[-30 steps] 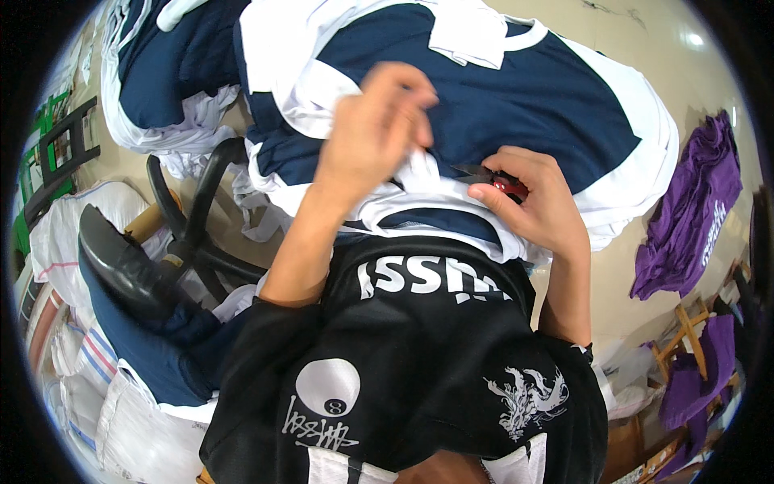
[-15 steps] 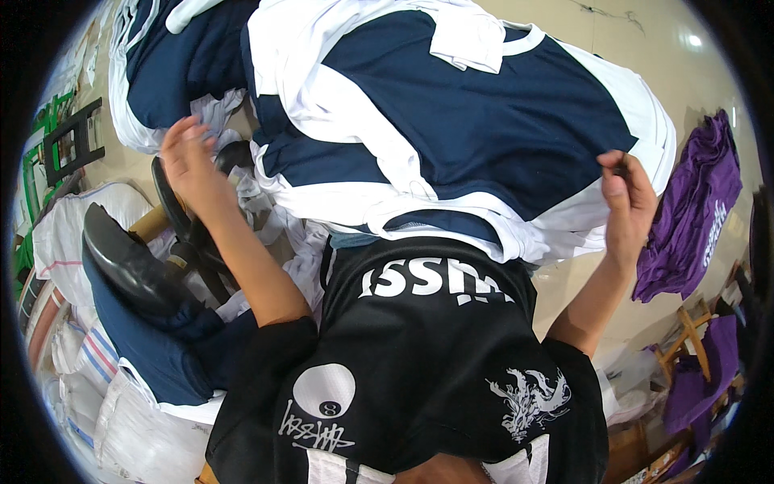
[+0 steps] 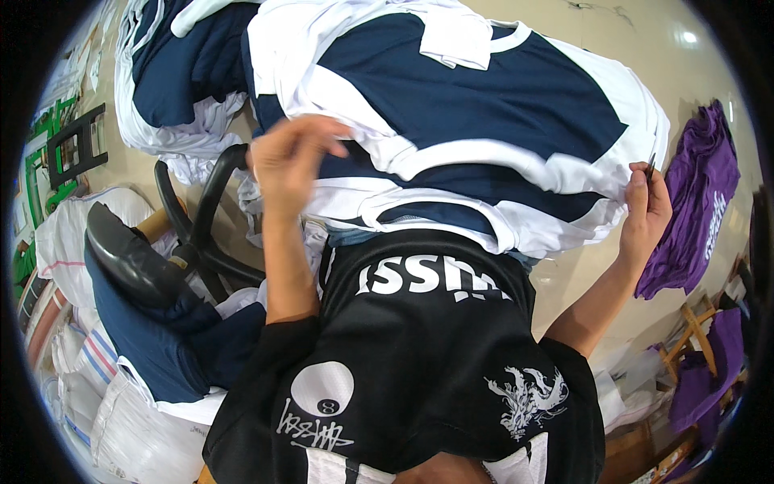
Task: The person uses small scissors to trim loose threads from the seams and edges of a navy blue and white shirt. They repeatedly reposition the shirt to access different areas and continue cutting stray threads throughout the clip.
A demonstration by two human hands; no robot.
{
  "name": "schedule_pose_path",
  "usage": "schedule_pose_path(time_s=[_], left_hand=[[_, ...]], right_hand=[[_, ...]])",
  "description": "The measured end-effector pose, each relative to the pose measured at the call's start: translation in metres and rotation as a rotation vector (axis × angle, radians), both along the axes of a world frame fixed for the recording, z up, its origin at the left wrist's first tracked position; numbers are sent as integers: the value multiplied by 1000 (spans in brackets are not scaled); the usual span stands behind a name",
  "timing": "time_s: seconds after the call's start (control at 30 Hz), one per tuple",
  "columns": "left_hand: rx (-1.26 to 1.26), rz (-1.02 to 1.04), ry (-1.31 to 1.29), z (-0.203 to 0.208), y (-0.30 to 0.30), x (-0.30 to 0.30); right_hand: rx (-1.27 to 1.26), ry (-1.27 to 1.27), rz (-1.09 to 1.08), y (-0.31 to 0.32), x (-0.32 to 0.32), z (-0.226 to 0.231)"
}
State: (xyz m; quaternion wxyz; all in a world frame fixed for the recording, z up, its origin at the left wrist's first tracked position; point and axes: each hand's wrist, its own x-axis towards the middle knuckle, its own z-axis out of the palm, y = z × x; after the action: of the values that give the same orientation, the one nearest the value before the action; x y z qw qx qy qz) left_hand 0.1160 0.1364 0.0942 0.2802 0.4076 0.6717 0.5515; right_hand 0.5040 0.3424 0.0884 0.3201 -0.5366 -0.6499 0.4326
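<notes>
A navy and white shirt (image 3: 484, 105) lies spread across my lap, its collar at the far side and white sleeves folded over it. My left hand (image 3: 298, 157) hovers over the shirt's left part, smeared by motion; its fingers are bent, and whether anything is in them is not clear. At the shirt's right edge, my right hand (image 3: 649, 194) is closed, with a small dark pointed tool (image 3: 651, 161) sticking up from its fingertips. A white hem band (image 3: 500, 153) runs across the shirt toward that hand; whether the fingers touch it is not visible.
More navy and white shirts (image 3: 169, 89) are heaped at the far left. Beside me on the left stands a black chair base (image 3: 193, 242) with a navy garment (image 3: 153, 347) near it, and white sacks (image 3: 145, 419). Purple garments (image 3: 697, 210) lie on the floor at right.
My left hand has swung right and inward, over the shirt. My right hand has shifted slightly right and down. The white hem band now stretches across the shirt's navy front.
</notes>
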Motion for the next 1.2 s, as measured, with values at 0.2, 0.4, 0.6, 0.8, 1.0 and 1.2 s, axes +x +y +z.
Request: schedule_pose_path(time_s=[0.2, 0.4, 0.6, 0.8, 1.0, 1.2], left_hand=[[421, 867, -404, -21, -22, -89], [-160, 463, 252, -13, 1, -47], [-317, 377, 632, -10, 33, -37], [124, 724, -178, -21, -8, -62], [31, 1197, -367, -23, -53, -35], [14, 852, 349, -27, -43, -40]], right_hand=[[73, 37, -239, 7, 21, -10], [40, -221, -327, 4, 36, -26], [5, 93, -381, 5, 23, -35], [377, 84, -642, -9, 52, -25], [115, -175, -364, -52, 68, -24], [190, -238, -252, -18, 55, -25]])
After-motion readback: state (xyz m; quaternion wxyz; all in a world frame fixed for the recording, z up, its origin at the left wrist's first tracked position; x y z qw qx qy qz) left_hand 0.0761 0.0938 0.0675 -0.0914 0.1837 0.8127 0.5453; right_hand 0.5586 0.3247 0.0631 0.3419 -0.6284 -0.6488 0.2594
